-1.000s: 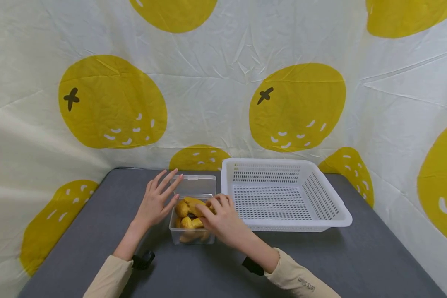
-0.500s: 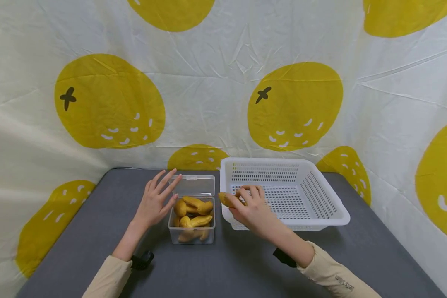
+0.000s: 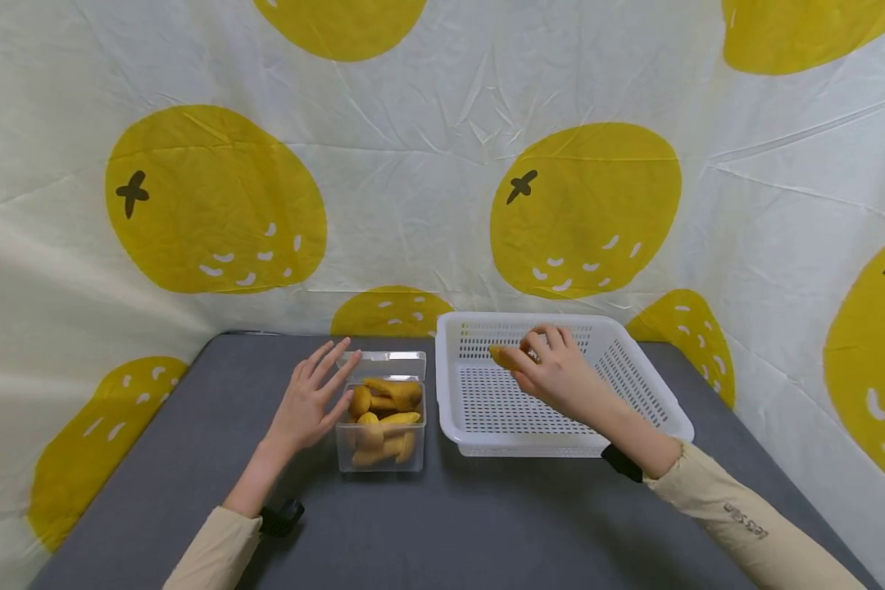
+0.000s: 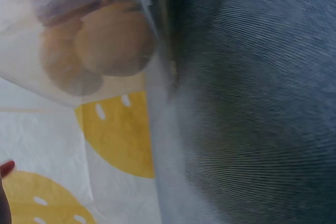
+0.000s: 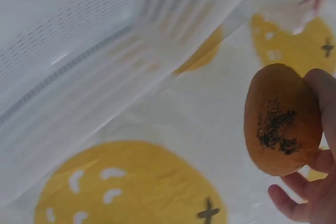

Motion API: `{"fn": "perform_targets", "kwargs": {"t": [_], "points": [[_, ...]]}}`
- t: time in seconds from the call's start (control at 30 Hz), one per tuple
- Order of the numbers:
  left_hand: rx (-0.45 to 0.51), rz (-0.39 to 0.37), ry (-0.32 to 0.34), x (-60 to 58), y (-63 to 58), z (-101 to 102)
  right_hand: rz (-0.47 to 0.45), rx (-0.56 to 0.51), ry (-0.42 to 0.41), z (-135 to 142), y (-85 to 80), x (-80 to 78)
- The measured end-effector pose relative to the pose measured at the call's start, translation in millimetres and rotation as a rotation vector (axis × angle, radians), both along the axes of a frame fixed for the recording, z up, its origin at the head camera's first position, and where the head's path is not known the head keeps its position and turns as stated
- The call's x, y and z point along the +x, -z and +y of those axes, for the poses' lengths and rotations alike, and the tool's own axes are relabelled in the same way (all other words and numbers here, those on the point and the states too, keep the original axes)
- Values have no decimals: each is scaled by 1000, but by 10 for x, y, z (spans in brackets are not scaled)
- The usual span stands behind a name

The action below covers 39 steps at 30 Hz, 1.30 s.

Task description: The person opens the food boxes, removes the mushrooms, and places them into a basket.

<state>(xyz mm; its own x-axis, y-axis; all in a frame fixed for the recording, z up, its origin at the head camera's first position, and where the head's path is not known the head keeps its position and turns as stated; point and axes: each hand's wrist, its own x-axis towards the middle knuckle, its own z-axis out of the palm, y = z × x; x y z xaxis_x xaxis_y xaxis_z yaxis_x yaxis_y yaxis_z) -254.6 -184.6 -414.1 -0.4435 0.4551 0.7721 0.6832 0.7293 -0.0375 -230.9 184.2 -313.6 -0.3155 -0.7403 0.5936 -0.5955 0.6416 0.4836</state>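
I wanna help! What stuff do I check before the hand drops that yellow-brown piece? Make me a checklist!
1. Right hand has a hold on the piece: ok, pinched between thumb and fingers.
2. Piece lines up with the basket: ok, in the head view it shows inside the rim.
3. Piece touching the basket floor: not ok, it is held up clear.
4. Lid of the box open: ok.
5. All pieces out of the box: not ok, several are in there.
6. Left hand touching the box: cannot tell.
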Motion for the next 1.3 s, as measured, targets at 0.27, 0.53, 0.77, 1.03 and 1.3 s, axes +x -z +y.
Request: {"fn": "perform_targets", "kwargs": {"t": [0.27, 0.53, 0.77, 1.03, 1.3], "points": [[9, 15, -8, -10, -80, 25, -7, 67, 24, 230, -31, -382], [-6, -31, -47, -22, -112, 37, 34, 154, 28, 318, 20, -770], [-10, -74, -72, -35, -115, 33, -13, 223, 82, 303, 84, -973], [-12, -85, -81, -36, -107, 45, -66, 244, 97, 288, 161, -1091], [-16, -88, -87, -28, -129, 53, -131, 258, 150, 295, 175, -1132]]}}
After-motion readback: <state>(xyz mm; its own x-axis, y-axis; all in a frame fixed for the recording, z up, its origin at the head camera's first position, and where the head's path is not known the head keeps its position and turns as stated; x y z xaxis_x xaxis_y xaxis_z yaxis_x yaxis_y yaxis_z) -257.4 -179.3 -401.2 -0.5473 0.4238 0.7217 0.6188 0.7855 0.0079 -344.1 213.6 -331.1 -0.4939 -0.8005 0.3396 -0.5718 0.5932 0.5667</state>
